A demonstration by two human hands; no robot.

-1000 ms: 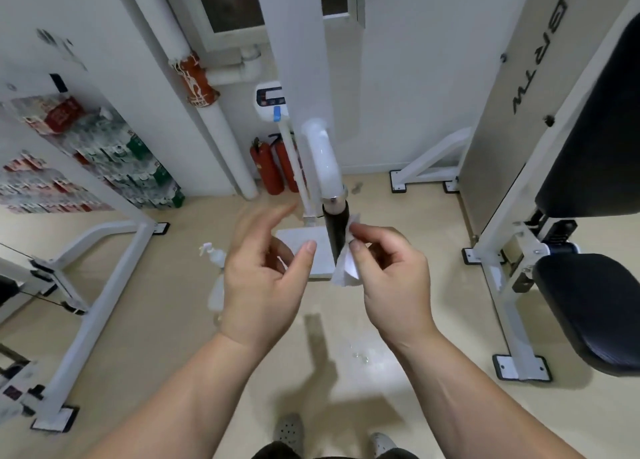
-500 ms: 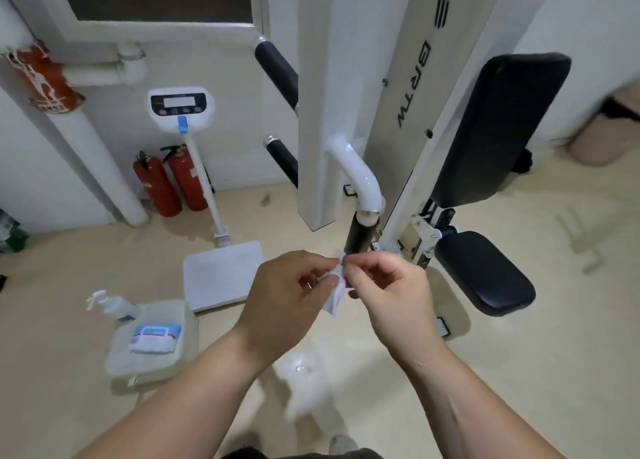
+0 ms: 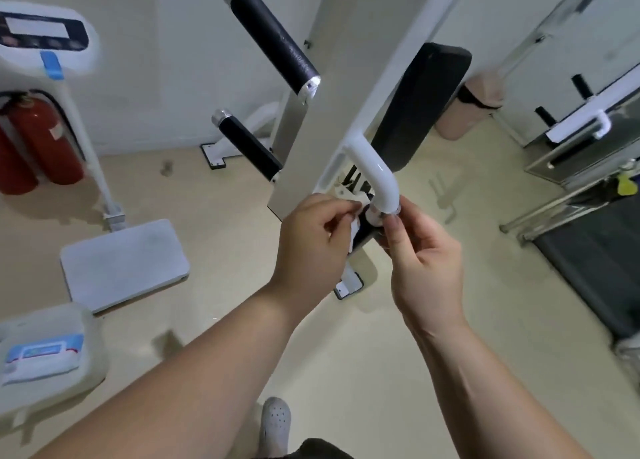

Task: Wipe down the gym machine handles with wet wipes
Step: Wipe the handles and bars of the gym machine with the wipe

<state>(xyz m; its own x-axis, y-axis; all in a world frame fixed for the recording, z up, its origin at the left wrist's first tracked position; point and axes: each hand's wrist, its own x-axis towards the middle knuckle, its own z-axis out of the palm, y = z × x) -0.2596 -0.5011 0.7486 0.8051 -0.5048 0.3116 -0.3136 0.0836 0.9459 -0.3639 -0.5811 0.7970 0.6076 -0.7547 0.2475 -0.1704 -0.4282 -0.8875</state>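
- The gym machine carries the bent white tube, our landmark throughout. We count one machine under service.
- We count three black handles. The upper handle and the lower handle sit up-left of the bent white tube, with no hand on them. The near handle hangs directly beneath the tube's end, largely hidden by the hands.
- One wipes pack lies far down-left of the tube on a pale tub; we judge it is parked there for refills.
- Two hands meet just below the tube's end. The left hand pinches the wet wipe between thumb and fingers. The right hand sets its thumb against the tube's collar. Its fingers curl out of sight, so we cannot tell what they grip.
- The one wet wipe touches the near handle's left side. We judge it is being wrapped round before rubbing.
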